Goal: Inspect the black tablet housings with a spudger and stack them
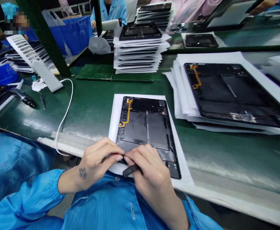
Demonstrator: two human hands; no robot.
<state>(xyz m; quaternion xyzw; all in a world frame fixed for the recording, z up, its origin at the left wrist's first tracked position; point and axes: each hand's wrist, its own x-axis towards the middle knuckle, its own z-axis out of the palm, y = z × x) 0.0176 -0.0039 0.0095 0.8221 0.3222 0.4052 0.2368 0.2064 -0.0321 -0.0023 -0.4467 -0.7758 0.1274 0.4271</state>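
Note:
A black tablet back housing (143, 127) with an orange flex cable (129, 110) lies open on white paper (114, 111) at the front edge of the green bench. My left hand (99, 158) is at its near left corner, thumb and forefinger pinched together at the edge. What sits between those fingertips is too small and hidden to name. Close beside it, my right hand (151, 167) curls its fingers over the same corner. A short black bar-shaped piece (130, 171) sticks out from under its fingers, with the other end covered.
To the right, a stack of papers carries another tablet housing (226, 92). A taller stack (137, 54) stands behind. On the left are a white stand (46, 75), its white cable (66, 118), a dark electric screwdriver (23, 97) and blue bins (70, 36). Co-workers sit beyond.

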